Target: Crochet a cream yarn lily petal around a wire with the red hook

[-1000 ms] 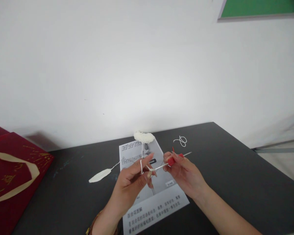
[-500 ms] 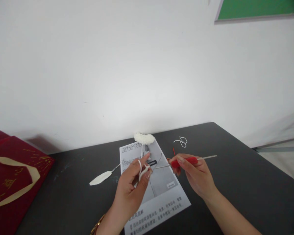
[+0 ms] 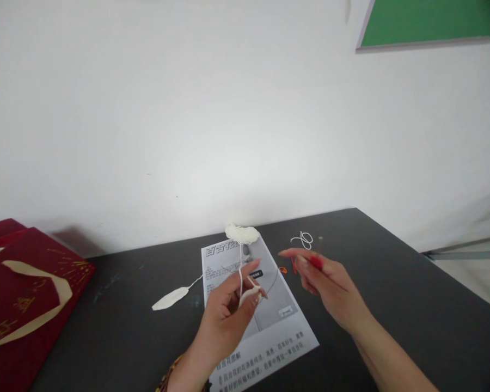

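My left hand (image 3: 224, 316) pinches a small white crochet piece (image 3: 249, 295) between thumb and fingers, above a printed sheet. A strand of white yarn (image 3: 240, 264) passes over the index finger and leads back to a loose yarn bundle (image 3: 242, 233). To the right, my right hand (image 3: 335, 286) is closed around the red handle of a crochet hook (image 3: 317, 262). The hook's metal shaft is blurred or hidden, and this hand is apart from the crochet piece. Beneath my hands lies the printed sheet (image 3: 269, 351) with Chinese text and a picture.
A white leaf-shaped crochet piece (image 3: 170, 299) lies left of the sheet. Small orange (image 3: 283, 270) and red (image 3: 293, 265) items and a looped white yarn scrap (image 3: 304, 240) lie to the right. A dark red gift bag (image 3: 28, 305) stands at left; the wall (image 3: 228, 136) rises behind the black table (image 3: 118, 337).
My right hand has drawn the hook away from the crochet piece and turned it, so its shaft no longer shows clearly. My left hand keeps its pinch. The view has tilted slightly up.
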The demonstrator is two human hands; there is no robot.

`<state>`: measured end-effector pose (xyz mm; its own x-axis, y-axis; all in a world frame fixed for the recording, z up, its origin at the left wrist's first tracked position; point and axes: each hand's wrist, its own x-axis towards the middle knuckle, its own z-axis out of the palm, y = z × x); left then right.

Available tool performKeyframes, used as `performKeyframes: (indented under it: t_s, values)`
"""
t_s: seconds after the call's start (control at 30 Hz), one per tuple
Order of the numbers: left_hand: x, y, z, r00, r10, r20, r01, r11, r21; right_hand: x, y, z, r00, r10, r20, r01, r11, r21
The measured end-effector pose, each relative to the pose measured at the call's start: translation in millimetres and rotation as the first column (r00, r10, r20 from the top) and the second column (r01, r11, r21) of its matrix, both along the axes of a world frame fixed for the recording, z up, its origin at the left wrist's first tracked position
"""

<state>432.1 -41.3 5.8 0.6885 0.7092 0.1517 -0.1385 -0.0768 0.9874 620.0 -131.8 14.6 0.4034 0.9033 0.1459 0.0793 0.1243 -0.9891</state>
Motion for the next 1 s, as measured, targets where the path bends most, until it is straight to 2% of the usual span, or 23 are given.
performKeyframes:
  t_s: [0.07, 0.13, 0.27, 0.4, 0.57, 0.63, 0.73, 0.83, 1.0]
  values:
    - [0.4, -3.0, 0.0, 0.999, -0.016, -0.03, 0.019, 0.993, 0.116, -5.7, 6.4, -0.7, 0.984, 0.157, 0.086, -0.15, 0.985, -0.087]
    - [1.0, -5.1, -0.5, 0.997, -0.012, -0.077, 0.026, 0.982, 0.186, -12.5, 13.1, -0.8, 0.957, 0.257, 0.131, -0.245, 0.964, -0.105]
    - [4.3, -6.3, -0.7, 0.982, 0.084, -0.172, -0.039, 0.968, 0.249, -25.3, 22.9, 0.1, 0.972, 0.222, 0.075, -0.218, 0.974, -0.066]
    - [9.2, -6.0, 1.6, 0.97, 0.094, -0.223, -0.027, 0.958, 0.286, -33.8, 29.0, -0.1, 0.977, 0.2, -0.078, -0.207, 0.974, -0.089]
    - [10.9, -4.3, 4.4, 0.953, 0.143, -0.269, -0.051, 0.945, 0.323, -34.7, 42.4, -4.4, 0.931, 0.295, -0.215, -0.333, 0.929, -0.164]
    - [11.3, -1.2, 3.8, 0.967, 0.107, -0.233, -0.048, 0.968, 0.248, -32.5, 46.6, -6.6, 0.925, 0.316, -0.212, -0.355, 0.916, -0.185]
    - [12.3, 7.6, 0.8, 0.99, -0.019, -0.137, 0.021, 1.0, 0.011, -28.1, 46.4, -8.2, 0.93, 0.283, -0.233, -0.321, 0.935, -0.148]
    - [11.2, 18.5, -2.7, 0.987, -0.136, -0.09, 0.123, 0.982, -0.142, -22.9, 39.9, -7.2, 0.932, 0.246, -0.265, -0.286, 0.95, -0.128]
    - [6.3, 29.2, -2.3, 0.96, -0.272, -0.067, 0.25, 0.938, -0.239, -16.4, 31.8, -10.4, 0.935, 0.215, -0.283, -0.265, 0.953, -0.149]
